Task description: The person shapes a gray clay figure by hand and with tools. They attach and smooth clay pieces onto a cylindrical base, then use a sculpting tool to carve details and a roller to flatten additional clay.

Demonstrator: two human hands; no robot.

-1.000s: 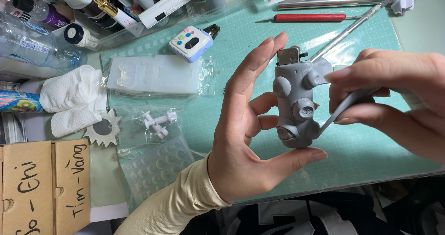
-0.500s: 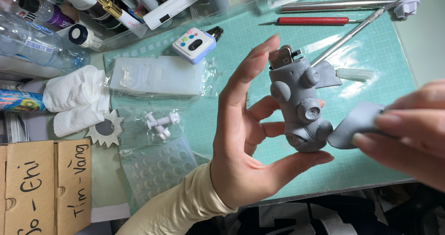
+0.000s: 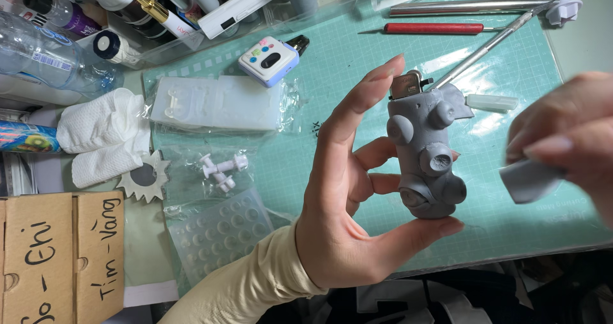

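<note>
My left hand holds a lighter wrapped in grey clay upright between thumb and fingers, above the green cutting mat. The clay body has several round bumps and a metal lighter top showing. My right hand, blurred at the right edge, pinches a small flat piece of grey clay, held apart from the clay figure.
On the mat lie a red-handled tool, metal rods, a clear silicone mould, a small white and blue device and a bubble sheet. White tissue, a plastic bottle and cardboard boxes sit left.
My right hand has pulled away from the clay figure to the right, taking a small piece of grey clay with it. My left hand keeps holding the figure.
</note>
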